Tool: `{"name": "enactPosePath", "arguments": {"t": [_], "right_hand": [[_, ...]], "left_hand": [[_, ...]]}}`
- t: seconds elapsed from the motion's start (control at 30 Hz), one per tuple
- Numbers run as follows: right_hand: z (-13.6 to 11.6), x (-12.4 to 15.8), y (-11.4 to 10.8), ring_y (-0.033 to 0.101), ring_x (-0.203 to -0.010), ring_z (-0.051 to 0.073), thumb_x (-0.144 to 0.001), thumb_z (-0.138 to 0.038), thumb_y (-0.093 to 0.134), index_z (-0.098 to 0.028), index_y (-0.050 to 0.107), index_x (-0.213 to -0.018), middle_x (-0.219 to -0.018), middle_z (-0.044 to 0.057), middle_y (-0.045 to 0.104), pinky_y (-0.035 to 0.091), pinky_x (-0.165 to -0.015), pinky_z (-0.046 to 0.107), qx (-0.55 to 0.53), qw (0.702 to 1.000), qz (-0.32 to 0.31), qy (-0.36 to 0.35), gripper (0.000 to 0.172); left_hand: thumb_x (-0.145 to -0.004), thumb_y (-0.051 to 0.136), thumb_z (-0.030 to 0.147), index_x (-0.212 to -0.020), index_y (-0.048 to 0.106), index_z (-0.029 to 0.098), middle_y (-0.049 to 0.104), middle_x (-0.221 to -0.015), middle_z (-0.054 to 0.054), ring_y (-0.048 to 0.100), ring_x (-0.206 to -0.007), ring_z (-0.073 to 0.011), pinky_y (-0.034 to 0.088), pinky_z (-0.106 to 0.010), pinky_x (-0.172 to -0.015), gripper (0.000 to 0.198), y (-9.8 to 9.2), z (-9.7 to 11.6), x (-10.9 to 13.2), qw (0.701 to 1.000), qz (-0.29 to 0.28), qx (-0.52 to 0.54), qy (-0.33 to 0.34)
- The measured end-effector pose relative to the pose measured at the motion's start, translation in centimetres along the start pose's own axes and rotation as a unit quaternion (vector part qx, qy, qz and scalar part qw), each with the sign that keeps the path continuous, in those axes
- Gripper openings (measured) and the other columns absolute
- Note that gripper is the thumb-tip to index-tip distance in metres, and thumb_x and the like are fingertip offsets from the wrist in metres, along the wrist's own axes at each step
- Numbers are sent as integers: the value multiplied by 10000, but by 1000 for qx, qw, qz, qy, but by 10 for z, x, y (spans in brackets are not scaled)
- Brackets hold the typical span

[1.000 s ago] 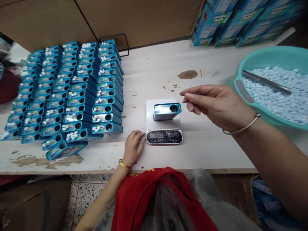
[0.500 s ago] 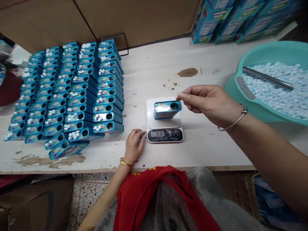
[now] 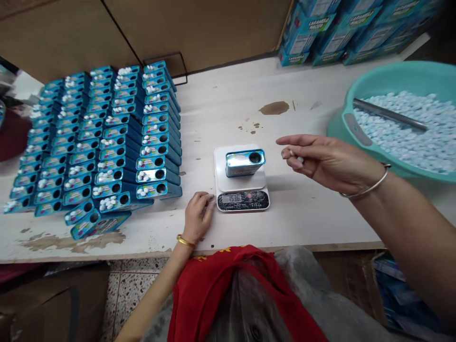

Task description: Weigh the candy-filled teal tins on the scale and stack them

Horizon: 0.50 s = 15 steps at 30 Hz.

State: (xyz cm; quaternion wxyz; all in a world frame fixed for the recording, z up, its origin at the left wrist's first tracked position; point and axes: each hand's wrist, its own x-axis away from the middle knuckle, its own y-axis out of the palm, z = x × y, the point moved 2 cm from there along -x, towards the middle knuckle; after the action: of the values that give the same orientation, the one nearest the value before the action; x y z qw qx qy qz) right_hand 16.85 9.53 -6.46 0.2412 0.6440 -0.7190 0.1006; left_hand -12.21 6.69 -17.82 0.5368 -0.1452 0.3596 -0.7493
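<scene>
Here's the blue tin [image 3: 242, 171] — upright on the white plate of the kitchen scale [image 3: 242, 200], its round dark opening at the right end of the top. The scale's display [image 3: 232, 199] shows digits, too small to read surely.

Just right of the tin, and clear of it, the right hand [image 3: 309, 156] hangs in the air, thumb and bent fingers pinching a few small white candies [image 3: 299, 160], index finger stretched out toward the tin. On the other side, the left hand [image 3: 198, 216] rests on the counter [image 3: 313, 213] beside the scale's near left corner, fingers loosely bent; whether they grip anything, I cannot tell.

Farther left — row upon row of blue tins [image 3: 117, 151] standing close together, many with white candies lying on their tops, and one tilted tin [image 3: 107, 225] leaning at the near end. Over on the right sits the turquoise basin [image 3: 392, 76], full of pale candies [image 3: 409, 147], a metal rod [image 3: 391, 115] lying across them. At the back right, blue boxes [image 3: 327, 33] are stacked.
</scene>
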Motion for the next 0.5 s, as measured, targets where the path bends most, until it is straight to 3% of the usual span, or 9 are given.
{"name": "enactPosePath", "arguments": {"t": [0.1, 0.23, 0.37, 0.5], "right_hand": [[17, 3, -10, 407, -520, 61, -753, -199, 649, -172, 646, -803, -715, 13, 540, 325, -419, 197, -16, 1000, 2, 24, 56], [37, 3, -9, 326, -444, 32, -740, -258, 680, -153, 609, -697, -664, 5, 536, 218, -358, 196, -34, 998, -10, 51, 134], [46, 2, -4, 416, -513, 47, -729, -262, 694, -140, 638, -795, -711, 21, 566, 299, -407, 186, -70, 996, 7, 56, 150], [48, 4, -5, 486, -589, 73, -675, -196, 726, -143, 637, -867, -757, 38, 605, 336, -437, 186, -61, 996, 22, 60, 217]], "left_hand": [[-888, 487, 246, -990, 583, 175, 570, -948, -65, 547, -884, -160, 466, -307, -777, 158, 1, 0, 0, 1000, 3, 1, -4], [-889, 487, 257, -1026, 580, 173, 566, -955, -63, 542, -847, -147, 465, -285, -740, 185, 1, 0, 0, 1000, 7, 0, -2], [-868, 532, 315, -1217, 515, 198, 558, -1032, -78, 540, -852, -155, 454, -308, -764, 369, 2, 1, 1, 998, -21, -38, 40], [-832, 580, 390, -1262, 502, 231, 550, -1073, -89, 538, -934, -198, 433, -342, -792, 464, 3, 3, 2, 990, -50, -103, 86]]}}
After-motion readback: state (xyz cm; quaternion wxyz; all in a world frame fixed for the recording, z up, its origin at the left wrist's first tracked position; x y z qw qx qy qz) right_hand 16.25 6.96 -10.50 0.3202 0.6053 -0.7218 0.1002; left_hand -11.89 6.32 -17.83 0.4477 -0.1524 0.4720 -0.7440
